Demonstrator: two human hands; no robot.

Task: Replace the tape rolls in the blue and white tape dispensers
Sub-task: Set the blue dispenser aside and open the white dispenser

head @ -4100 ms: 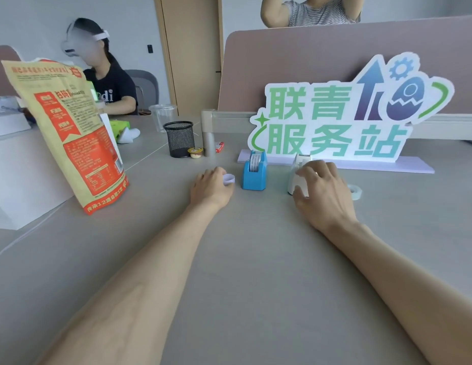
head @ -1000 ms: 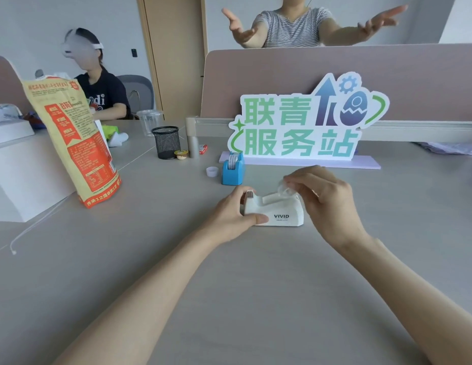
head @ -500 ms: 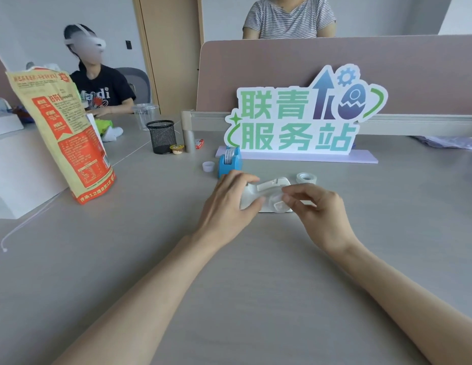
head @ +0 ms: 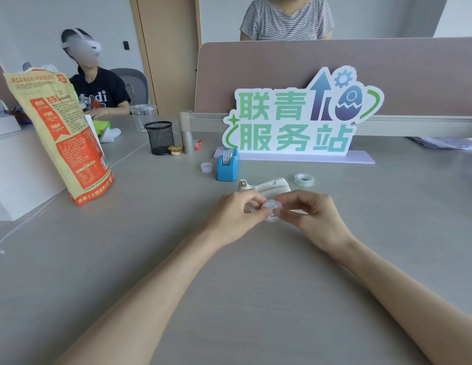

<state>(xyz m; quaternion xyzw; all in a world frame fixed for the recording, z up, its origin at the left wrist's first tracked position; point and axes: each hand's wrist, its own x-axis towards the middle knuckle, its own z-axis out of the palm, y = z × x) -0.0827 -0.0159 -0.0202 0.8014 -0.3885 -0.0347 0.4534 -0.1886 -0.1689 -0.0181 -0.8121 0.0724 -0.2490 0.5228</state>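
Both hands meet over the grey table on a small clear tape roll with a white core (head: 272,209). My left hand (head: 234,217) pinches its left side and my right hand (head: 312,214) pinches its right side. Just behind my fingers stands the white tape dispenser (head: 267,185), with nobody touching it. The blue tape dispenser (head: 227,165) sits farther back with a roll in it. A spare clear tape roll (head: 304,179) lies flat to the right of the white dispenser. A small white ring (head: 206,167) rests left of the blue dispenser.
A green and white standing sign (head: 298,119) rises behind the dispensers. A tall orange bag (head: 58,133) stands at the left beside a white box (head: 16,164). A black mesh cup (head: 160,137) is at the back. Two other people sit beyond the table.
My left hand has left the white dispenser and joined my right hand on the small roll, which is now held in front of the dispenser.
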